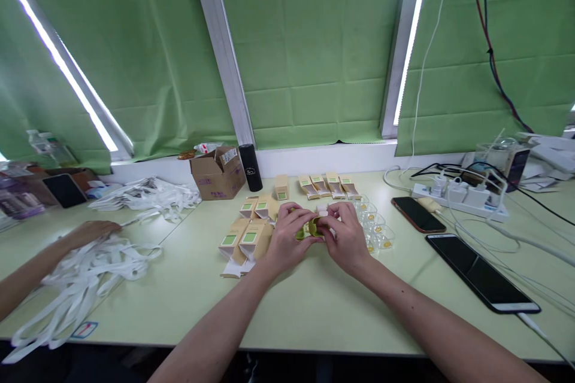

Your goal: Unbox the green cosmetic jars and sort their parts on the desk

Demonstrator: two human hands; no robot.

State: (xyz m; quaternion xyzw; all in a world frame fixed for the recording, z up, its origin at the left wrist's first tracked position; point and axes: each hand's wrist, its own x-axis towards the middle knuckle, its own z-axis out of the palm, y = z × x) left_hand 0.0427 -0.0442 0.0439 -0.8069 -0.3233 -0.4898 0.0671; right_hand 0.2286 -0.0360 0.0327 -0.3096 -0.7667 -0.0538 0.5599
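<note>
At the middle of the table, my left hand [291, 236] and my right hand [345, 234] are close together, fingers closed round a small yellow-green item [313, 227]. Its exact shape is partly hidden by the fingers. Left of my left hand stand several kraft boxes with green labels [255, 238], their white flaps spread toward the table's front. Beyond my hands are more of these small boxes [333, 185] in a row, and one upright box [281, 187]. Several clear plastic cups with yellow centres [380, 230] sit just right of my right hand.
Another person's hand [92, 233] touches white straps [85, 287] at the left. Behind are a cardboard box [218, 173] and a black cylinder [250, 167]. Two phones [480, 272] [417, 214], a power strip [462, 200] and cables lie at the right.
</note>
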